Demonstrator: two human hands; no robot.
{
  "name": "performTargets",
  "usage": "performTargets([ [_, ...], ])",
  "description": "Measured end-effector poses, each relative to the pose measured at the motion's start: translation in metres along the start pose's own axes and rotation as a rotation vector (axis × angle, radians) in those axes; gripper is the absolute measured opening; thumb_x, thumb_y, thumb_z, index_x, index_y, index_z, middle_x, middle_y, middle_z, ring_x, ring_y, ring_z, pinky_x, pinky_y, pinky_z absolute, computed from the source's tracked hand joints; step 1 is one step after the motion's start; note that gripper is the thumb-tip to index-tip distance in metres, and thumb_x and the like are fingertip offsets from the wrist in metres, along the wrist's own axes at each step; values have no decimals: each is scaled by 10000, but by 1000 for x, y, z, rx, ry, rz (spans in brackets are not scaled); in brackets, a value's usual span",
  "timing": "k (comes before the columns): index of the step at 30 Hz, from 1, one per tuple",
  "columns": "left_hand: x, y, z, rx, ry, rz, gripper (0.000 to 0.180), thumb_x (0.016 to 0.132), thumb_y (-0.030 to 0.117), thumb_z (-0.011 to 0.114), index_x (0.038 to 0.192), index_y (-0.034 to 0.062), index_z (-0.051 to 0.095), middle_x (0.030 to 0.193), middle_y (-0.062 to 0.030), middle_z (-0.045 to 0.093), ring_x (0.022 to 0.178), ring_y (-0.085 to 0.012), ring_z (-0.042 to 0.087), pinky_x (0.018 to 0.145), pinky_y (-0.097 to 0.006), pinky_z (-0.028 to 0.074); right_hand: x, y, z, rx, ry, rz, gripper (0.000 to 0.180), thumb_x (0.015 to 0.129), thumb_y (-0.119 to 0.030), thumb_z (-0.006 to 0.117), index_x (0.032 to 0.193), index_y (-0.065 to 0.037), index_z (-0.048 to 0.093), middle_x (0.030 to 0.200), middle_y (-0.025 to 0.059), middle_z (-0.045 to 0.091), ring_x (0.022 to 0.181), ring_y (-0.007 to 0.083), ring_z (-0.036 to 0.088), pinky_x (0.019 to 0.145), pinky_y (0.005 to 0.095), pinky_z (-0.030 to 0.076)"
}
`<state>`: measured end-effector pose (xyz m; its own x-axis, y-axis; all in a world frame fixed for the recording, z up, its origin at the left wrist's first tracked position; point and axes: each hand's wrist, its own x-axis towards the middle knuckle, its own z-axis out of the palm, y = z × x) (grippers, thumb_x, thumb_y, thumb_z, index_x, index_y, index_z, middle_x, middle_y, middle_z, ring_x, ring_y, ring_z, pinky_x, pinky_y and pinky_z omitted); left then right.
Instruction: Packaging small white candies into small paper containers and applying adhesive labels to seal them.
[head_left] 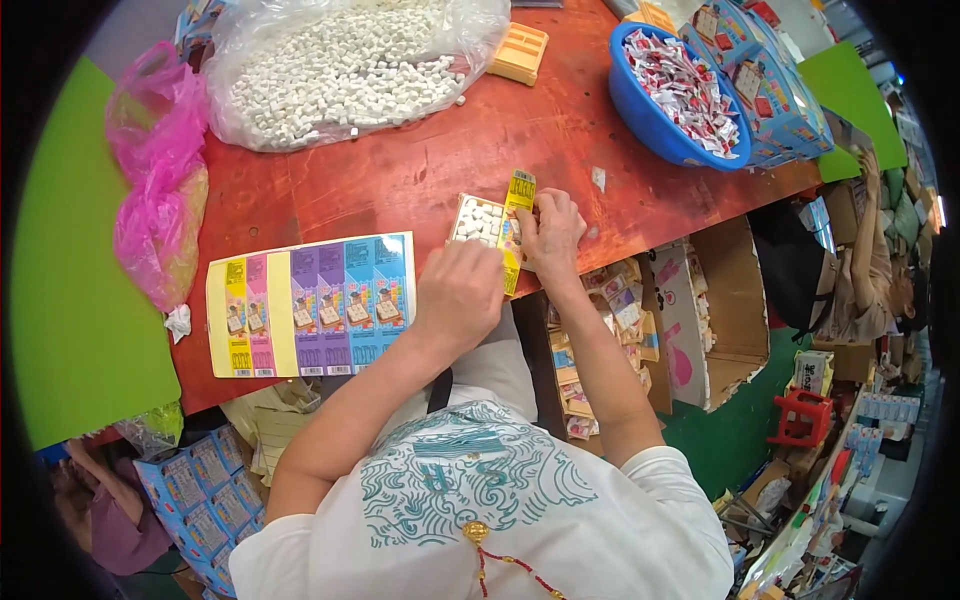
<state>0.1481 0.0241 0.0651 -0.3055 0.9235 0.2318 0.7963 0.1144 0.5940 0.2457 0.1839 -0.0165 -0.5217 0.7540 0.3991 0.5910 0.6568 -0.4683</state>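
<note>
At the near edge of the red table sits a small cream tray (480, 217) filled with white blocks. A yellow printed sticker (519, 205) lies along its right side, with the ends reaching past the tray. My right hand (553, 232) grips the tray's right side, thumb on the sticker. My left hand (462, 298) is closed at the tray's near end; its fingertips are hidden, so what they pinch does not show. To the left lies a sheet of stickers (310, 305) in yellow, pink, purple and blue, with bare backing strips in it.
A clear bag of loose white blocks (340, 75) lies at the back, beside empty-looking cream trays (519, 53). At the back right stands a blue basin (628, 108) of small packets. A pink bag (150, 190) lies left. Below right, a carton (735, 310) holds filled trays.
</note>
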Motion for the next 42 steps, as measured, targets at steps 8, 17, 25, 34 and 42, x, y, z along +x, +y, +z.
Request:
performTargets([
  [8, 0, -31, 47, 373, -62, 315, 619, 855, 380, 604, 1312, -25, 506, 1394, -211, 447, 1325, -365, 369, 1088, -598, 194, -2, -11, -6, 107, 75, 38, 245, 812, -244, 660, 965, -60, 605, 1070, 105, 559, 1003, 302, 513, 878, 461, 359],
  [17, -4, -35, 45, 376, -107, 329, 699, 852, 432, 606, 1363, -19, 450, 1440, -211, 394, 1360, -371, 322, 1104, -573, 193, -13, -5, -26, -25, -19, 25, 248, 799, -274, 676, 925, -66, 625, 1031, 127, 558, 981, 307, 518, 881, 486, 366],
  [25, -9, -43, 39, 307, -113, 466, 655, 861, 422, 599, 1355, 11, 468, 1435, -175, 405, 1371, -348, 311, 1100, -552, 212, -2, -2, -59, 510, -415, 517, 276, 826, -236, 675, 919, 16, 613, 814, 61, 629, 764, 126, 610, 655, 303, 493],
  [34, -9, -43, 30, 152, -162, 533, 583, 843, 335, 629, 1321, 30, 492, 1424, -173, 415, 1364, -342, 338, 1111, -535, 211, -6, -4, -76, 902, -611, 566, 313, 842, -159, 661, 1072, 53, 651, 950, 78, 682, 813, 122, 639, 710, 263, 509],
  [42, -28, 0, 8, -81, 25, 163, 305, 828, 178, 628, 1089, 22, 614, 1194, -139, 578, 1165, -306, 503, 979, -468, 358, -36, -12, -84, 966, -99, 601, 215, 863, -75, 666, 1028, 60, 651, 939, 71, 684, 794, 87, 627, 694, 232, 499],
])
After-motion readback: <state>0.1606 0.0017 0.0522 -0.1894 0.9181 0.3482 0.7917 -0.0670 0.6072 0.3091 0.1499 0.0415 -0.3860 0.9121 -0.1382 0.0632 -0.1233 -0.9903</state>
